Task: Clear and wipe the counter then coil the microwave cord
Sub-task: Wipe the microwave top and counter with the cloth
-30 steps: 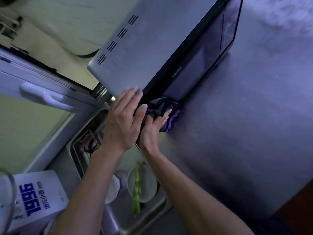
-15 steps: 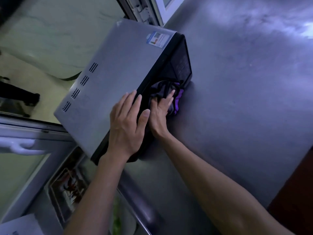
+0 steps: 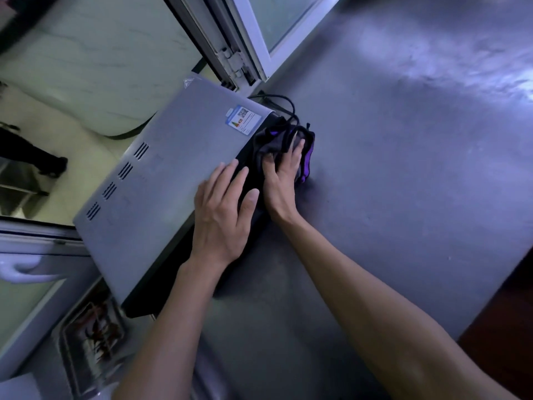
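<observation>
Microwave (image 3: 161, 192) is the landmark: a silver-grey oven with a black front, sitting aslant on the stainless-steel counter (image 3: 403, 174). Left of the microwave, at the frame's edge, a white window handle (image 3: 20, 269) curves off a pale frame, and below it a metal tray (image 3: 89, 339) holds something dark red, too blurred to name. Along the microwave's left top edge run four groups of vent slots (image 3: 116, 180). Near its far corner is a small triangular warning mark (image 3: 188, 82), and further right a blue-and-white energy label (image 3: 243, 119) with a QR code and a coloured scale; its text is too small to read.

On the microwave's near right edge the left hand (image 3: 222, 215) lies flat, fingers straight and slightly spread, the thumb reaching over the black front. Just right of it, against the microwave's front at the far end, the right hand (image 3: 281, 180) presses a crumpled grey-and-purple cloth (image 3: 305, 157) down on the counter; its fingers are bent into the folds and close together, though whether they pinch the fabric cannot be told. Behind the cloth, at the microwave's far right corner, the black power cord (image 3: 281, 101) loops loosely on the counter, uncoiled, one strand running down into the cloth. Beyond the microwave stands a white window frame with a metal hinge (image 3: 233, 60). Right of the microwave the steel shows smeared bright streaks.
</observation>
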The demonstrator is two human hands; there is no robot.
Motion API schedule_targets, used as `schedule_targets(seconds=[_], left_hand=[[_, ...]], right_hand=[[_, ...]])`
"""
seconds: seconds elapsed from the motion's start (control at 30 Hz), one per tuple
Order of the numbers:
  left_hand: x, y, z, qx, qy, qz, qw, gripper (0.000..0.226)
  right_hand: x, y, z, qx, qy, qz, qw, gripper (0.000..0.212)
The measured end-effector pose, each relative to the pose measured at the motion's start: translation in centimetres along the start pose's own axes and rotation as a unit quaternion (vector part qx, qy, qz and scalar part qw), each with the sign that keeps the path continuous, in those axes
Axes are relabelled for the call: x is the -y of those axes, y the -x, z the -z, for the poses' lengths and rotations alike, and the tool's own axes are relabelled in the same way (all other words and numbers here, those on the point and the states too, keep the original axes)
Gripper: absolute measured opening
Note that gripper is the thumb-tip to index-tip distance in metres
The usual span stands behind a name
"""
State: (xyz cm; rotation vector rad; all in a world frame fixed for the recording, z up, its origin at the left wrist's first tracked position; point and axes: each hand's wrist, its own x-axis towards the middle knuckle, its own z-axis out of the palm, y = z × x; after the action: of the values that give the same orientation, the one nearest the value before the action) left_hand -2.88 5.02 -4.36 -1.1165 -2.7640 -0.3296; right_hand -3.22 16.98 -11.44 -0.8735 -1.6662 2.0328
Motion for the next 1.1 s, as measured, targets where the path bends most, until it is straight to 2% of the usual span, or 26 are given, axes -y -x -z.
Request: schedule_targets(seconds=[0.23,0.4,0.47,0.57,0.67,0.87,0.97,1.1], left_hand=[[-0.3,3.8,-0.5,-0.038,0.027,-0.001,0.999,0.042],[-1.1,7.2,-1.4,-0.132,0.106,0.031,0.985,0.032],[-1.7,8.4,-2.0,-0.13,0.179,0.1,0.97,0.033],[-2.1,8.5,-2.7,-0.111,0.283,0.231,0.924,0.04],[-2.3,7.7,-3.1,-0.139,0.344,0.301,0.879,0.047],[-3.6,6.2,-4.3,-0.146,0.303,0.335,0.88,0.062],[-4.3,5.4,-4.3,-0.196,0.228,0.328,0.896,0.048],[-5.0,5.3,-3.8,-0.24,0.214,0.315,0.893,0.027]], right_hand=[[-0.7,1.8,0.7,0.055,0.026,0.016,0.998,0.066],[-1.1,3.2,1.4,0.093,0.032,0.036,0.995,0.067],[-1.3,3.4,2.0,0.114,0.033,0.055,0.991,0.073],[-1.5,3.7,2.7,0.154,0.053,0.088,0.983,0.081],[-1.6,4.1,3.4,0.184,0.1,0.119,0.971,0.094],[-1.5,4.4,4.4,0.233,0.163,0.149,0.947,0.103],[-1.8,4.4,4.8,0.252,0.186,0.151,0.938,0.106],[-2.1,4.5,5.1,0.273,0.199,0.171,0.926,0.105]])
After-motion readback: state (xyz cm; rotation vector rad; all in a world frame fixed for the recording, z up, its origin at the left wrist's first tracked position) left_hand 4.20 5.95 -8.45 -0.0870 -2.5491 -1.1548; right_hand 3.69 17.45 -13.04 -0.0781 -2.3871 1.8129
